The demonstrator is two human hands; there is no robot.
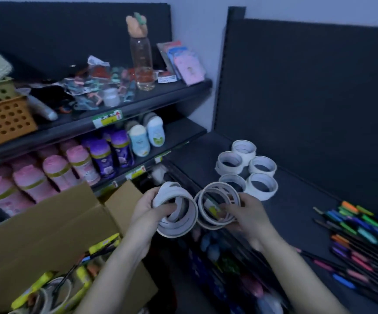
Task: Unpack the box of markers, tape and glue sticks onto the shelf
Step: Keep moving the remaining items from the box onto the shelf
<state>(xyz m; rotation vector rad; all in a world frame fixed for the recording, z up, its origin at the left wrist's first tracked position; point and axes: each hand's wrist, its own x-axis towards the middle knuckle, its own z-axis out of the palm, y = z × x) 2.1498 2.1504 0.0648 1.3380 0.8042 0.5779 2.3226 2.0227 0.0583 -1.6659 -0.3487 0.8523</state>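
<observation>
Left hand (146, 211) – fingers curled through the cores of a loose bunch of white tape rolls (179, 219), thumb over the outer rims. Right hand (250, 215) – fingers hooked into a second bunch of rolls (213, 200), clamped the same way. The two bunches touch edge to edge, held in the air between the open cardboard box (47, 225) and the dark shelf (301, 196). Just beyond the right hand, five stacks of tape (261, 193) stand clustered on the shelf. Coloured markers (362, 232) lie in a loose row further right. Box holds yellow packs (106, 242) and more tape.
</observation>
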